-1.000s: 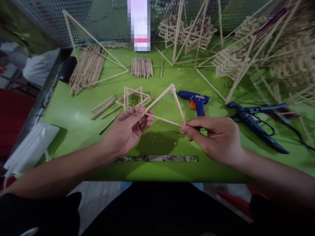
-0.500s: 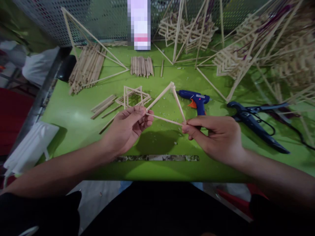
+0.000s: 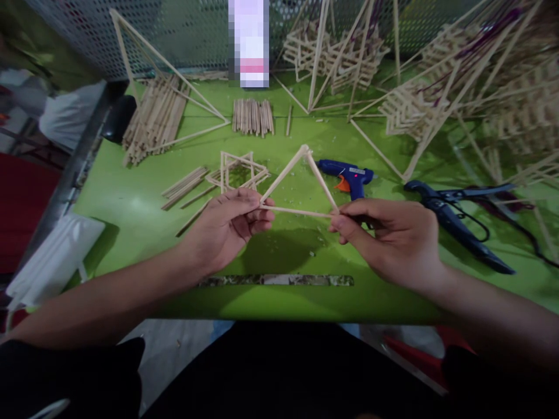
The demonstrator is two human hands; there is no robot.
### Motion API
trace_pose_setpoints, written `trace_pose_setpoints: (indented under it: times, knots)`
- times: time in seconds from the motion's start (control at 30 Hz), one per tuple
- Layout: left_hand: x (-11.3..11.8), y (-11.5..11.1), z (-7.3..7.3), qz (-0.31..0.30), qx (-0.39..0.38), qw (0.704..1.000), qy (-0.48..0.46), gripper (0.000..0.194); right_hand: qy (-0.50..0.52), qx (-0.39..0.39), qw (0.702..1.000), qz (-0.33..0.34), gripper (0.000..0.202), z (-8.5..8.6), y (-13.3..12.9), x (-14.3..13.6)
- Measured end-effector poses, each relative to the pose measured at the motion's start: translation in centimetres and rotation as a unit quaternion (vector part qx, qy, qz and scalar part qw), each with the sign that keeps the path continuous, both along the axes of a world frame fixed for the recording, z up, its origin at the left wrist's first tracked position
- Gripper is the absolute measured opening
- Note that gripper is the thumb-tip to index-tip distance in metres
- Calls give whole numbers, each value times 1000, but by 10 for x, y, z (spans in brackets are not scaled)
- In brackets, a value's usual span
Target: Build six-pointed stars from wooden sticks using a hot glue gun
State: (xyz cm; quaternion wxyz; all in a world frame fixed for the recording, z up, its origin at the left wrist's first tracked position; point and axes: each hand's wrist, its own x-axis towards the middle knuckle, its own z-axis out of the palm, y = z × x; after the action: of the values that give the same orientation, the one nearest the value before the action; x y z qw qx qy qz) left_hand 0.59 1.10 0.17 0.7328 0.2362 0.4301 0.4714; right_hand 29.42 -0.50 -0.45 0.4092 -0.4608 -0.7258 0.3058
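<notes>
A triangle of thin wooden sticks (image 3: 283,173) is held up above the green table, its tip pointing away from me. My left hand (image 3: 233,227) pinches its left corner between thumb and fingers. At the right corner, my right hand (image 3: 382,235) is closed in a pinch where two sticks meet. Whitish blobs show at the top joint. Just beyond my right hand lies a blue glue gun (image 3: 347,171) with an orange trigger and a small red light. Behind my left hand rests a small star-like stick frame (image 3: 238,169).
Loose sticks (image 3: 186,186) lie left of the star frame. Farther back are a short-stick row (image 3: 253,116) and a long-stick pile (image 3: 157,116). Large stick frames (image 3: 312,64) crowd the back right. Dark-handled cutters (image 3: 458,227) lie at right, a white box-like object (image 3: 56,259) at left.
My right hand has moved slightly right and up with its corner, so the triangle's near stick now lies more level. My left hand keeps its pinch almost in place.
</notes>
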Motion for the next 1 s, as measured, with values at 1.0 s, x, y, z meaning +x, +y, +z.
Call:
trace_pose_setpoints:
  times: [1.0]
  knots:
    - [-10,5,-49,6,619,743,254,68,-75,67,991,86,12,7,3,-3]
